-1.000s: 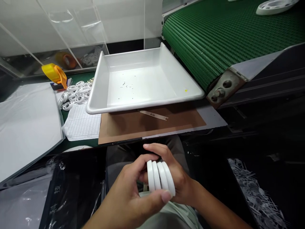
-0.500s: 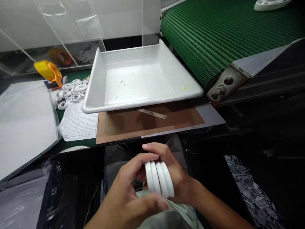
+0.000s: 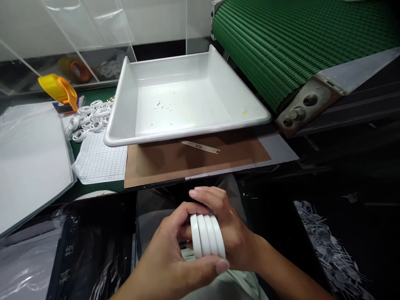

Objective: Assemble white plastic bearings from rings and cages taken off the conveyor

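A short stack of several white round plastic pieces (image 3: 206, 236) is held on edge above my lap, their rims side by side. My left hand (image 3: 170, 246) wraps around it, fingers over the top and thumb along the lower rim. At the right end of the stack, my right hand (image 3: 236, 233) presses against the last piece with its fingers curled behind. The flat faces of the pieces and some of my fingertips are hidden.
A white tray (image 3: 187, 135) with small scraps stands on the bench, beside a green conveyor belt (image 3: 268, 46). White rings (image 3: 90, 118) and a yellow-orange tape dispenser (image 3: 61, 91) lie left. A strip marked A16 (image 3: 201, 146) lies before the tray; white plastic scraps (image 3: 328, 250) are lower right.
The pieces have come closer together and line up more evenly. My left thumb has slid a little to the right along the lower rim. The view has shifted slightly.
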Demonstrator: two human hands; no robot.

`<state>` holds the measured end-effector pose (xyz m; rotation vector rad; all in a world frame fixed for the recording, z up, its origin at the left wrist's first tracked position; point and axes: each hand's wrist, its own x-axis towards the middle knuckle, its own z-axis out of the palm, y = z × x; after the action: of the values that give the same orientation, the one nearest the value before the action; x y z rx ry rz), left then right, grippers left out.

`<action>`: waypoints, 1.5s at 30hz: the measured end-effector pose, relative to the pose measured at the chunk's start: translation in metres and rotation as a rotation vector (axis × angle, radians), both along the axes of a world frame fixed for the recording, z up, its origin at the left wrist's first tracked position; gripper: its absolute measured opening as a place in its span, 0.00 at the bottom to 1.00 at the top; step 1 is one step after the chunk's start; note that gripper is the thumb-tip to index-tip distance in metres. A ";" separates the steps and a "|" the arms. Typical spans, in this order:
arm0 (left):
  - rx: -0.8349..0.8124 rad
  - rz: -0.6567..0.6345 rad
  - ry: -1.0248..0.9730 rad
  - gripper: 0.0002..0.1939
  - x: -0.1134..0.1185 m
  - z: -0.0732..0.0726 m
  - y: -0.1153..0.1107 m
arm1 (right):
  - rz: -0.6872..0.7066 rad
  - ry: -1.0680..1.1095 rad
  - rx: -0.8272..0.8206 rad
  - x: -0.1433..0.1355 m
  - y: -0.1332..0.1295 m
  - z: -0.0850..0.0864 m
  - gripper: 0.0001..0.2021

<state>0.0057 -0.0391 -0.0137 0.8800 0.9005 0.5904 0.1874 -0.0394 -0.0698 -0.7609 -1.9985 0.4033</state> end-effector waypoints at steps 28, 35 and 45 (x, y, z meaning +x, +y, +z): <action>0.757 0.234 0.148 0.33 -0.019 -0.045 -0.029 | 0.173 0.938 -1.551 -0.030 -0.041 0.026 0.43; 0.749 0.370 0.128 0.28 -0.019 -0.039 -0.028 | 0.261 0.992 -1.515 -0.035 -0.046 0.026 0.32; 0.530 0.395 -0.044 0.30 -0.027 -0.042 -0.037 | 0.400 0.928 -1.503 -0.037 -0.045 0.025 0.35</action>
<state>-0.0209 -0.0765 -0.0561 1.1625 0.8976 1.2236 0.1504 -0.0845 -0.0450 -0.7306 -0.6671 2.1358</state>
